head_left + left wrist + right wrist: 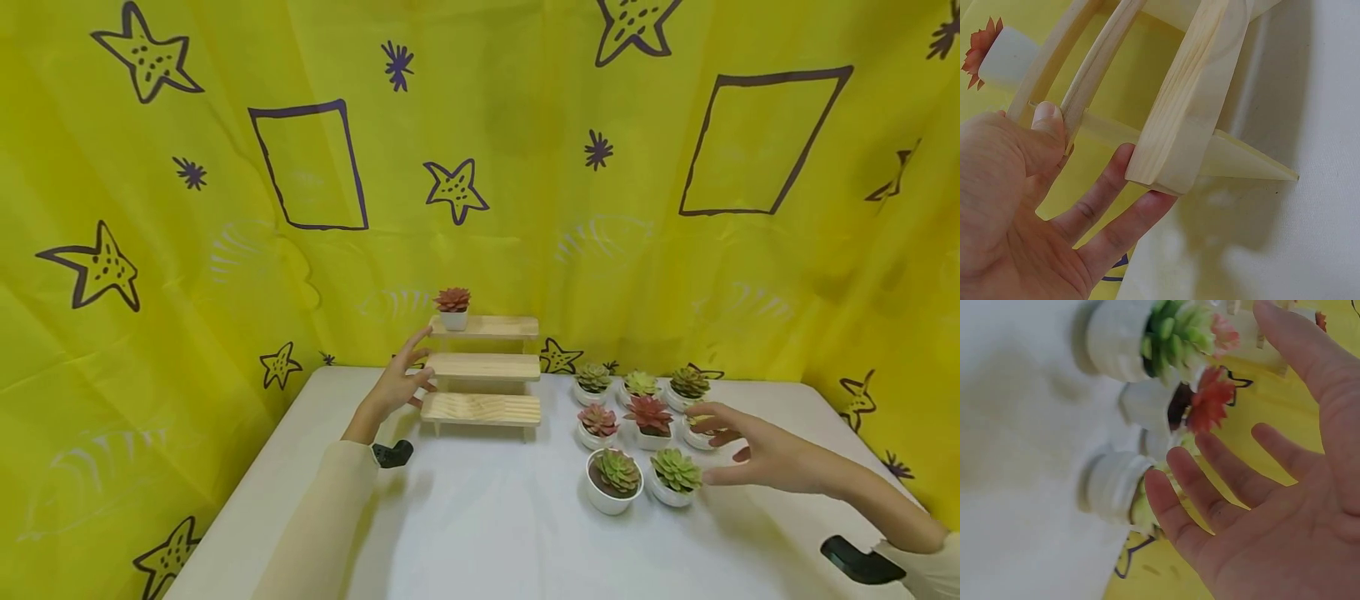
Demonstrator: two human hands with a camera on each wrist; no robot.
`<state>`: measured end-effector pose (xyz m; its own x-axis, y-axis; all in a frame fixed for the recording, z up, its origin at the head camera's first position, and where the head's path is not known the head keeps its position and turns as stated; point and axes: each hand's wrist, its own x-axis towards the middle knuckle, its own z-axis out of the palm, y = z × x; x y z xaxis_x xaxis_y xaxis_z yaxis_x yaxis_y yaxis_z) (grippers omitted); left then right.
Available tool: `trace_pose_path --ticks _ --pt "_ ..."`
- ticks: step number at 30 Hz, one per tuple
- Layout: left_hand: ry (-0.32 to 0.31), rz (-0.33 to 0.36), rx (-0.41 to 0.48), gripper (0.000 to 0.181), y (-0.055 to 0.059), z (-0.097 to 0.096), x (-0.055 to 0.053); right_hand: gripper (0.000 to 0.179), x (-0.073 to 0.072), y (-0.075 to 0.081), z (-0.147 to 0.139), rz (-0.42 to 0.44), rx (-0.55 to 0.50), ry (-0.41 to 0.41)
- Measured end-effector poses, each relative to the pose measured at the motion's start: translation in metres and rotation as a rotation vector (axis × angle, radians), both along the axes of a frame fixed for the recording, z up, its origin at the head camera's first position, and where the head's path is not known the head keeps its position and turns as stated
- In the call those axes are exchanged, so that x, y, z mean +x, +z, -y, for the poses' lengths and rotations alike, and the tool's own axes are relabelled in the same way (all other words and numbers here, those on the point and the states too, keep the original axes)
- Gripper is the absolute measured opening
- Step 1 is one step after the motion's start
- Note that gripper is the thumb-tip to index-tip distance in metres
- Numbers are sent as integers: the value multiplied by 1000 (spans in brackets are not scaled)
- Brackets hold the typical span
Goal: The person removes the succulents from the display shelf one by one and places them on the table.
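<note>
My left hand (395, 387) holds the left end of a three-tier wooden display stand (483, 367). In the left wrist view, the thumb lies against the middle board and two spread fingers touch the end of the lowest board (1175, 106). On the top board's left end sits a red succulent in a white pot (453, 310). My right hand (772, 454), fingers spread and slightly bent, hovers just right of the potted succulents with nothing in it. Nearest to it are a green succulent (675, 472) and a white pot partly hidden behind its fingers (699, 435).
Several more potted succulents stand grouped right of the stand, among them a dark red one (650, 417), a pink one (597, 422) and a green one in a wider pot (617, 477). A white cloth (517, 525) covers the table. A yellow patterned curtain (510, 250) hangs behind.
</note>
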<state>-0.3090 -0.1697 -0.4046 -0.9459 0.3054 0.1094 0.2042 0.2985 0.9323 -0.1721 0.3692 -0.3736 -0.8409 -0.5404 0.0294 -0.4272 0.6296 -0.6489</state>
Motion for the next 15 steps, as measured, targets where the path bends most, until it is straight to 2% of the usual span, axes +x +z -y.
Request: trace_pose_path --ticks 9,15 --pt "7 9 -3 75 -1 1 -1 72 -19 34 17 -88 33 -15" --pt "12 15 -1 76 -1 0 -2 73 -38 47 38 -123 7 9"
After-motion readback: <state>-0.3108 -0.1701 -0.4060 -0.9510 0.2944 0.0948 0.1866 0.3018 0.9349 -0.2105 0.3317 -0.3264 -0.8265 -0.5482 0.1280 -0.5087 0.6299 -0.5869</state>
